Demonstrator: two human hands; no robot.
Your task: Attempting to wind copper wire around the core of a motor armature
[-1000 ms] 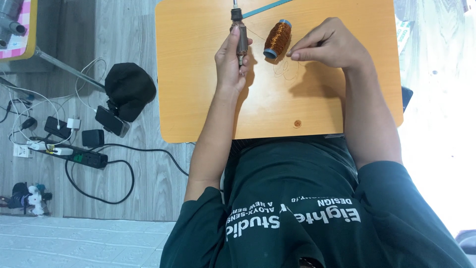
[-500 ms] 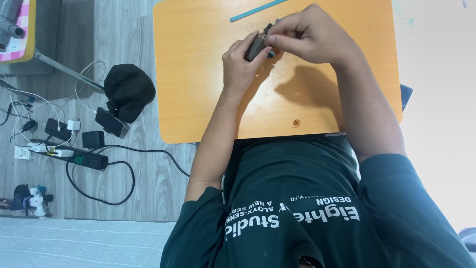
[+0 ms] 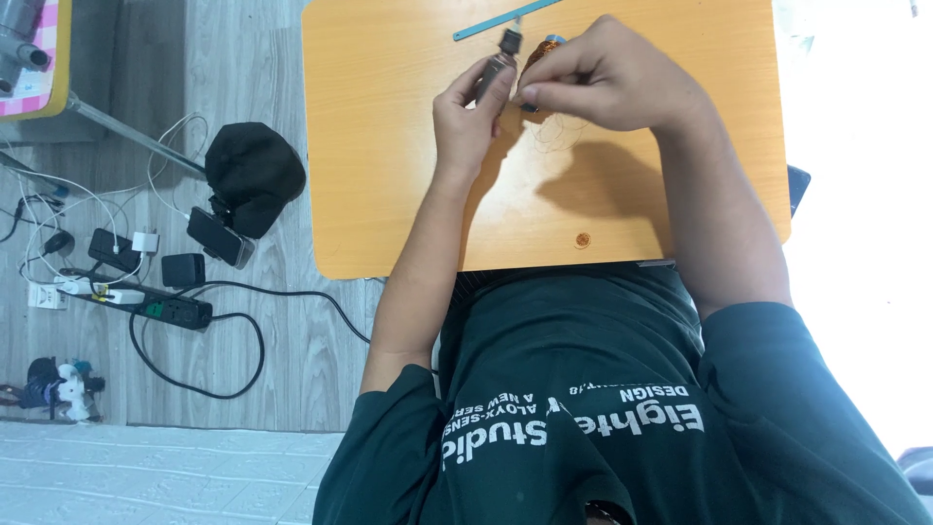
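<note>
My left hand (image 3: pixel 468 112) grips a slim dark metal pen-like tool (image 3: pixel 494 70), tilted with its tip pointing away from me. My right hand (image 3: pixel 612 80) meets it from the right, with the fingertips pinched together beside the tool on a thin strand of copper wire. A copper wire spool (image 3: pixel 539 51) shows just behind those fingers and is mostly hidden by them. Loose loops of fine wire (image 3: pixel 562 131) lie on the orange table (image 3: pixel 389 165) below the hands.
A teal strip (image 3: pixel 491 21) lies at the table's far edge. On the wooden floor to the left are a black cap (image 3: pixel 255 167), a phone (image 3: pixel 220 237), a power strip (image 3: pixel 160 309), chargers and cables. A dark object (image 3: pixel 797 190) pokes out at the table's right edge.
My right hand moved left from beside the spool to meet my left hand. The tool tilted over toward the spool, and the fingers now cover most of the spool.
</note>
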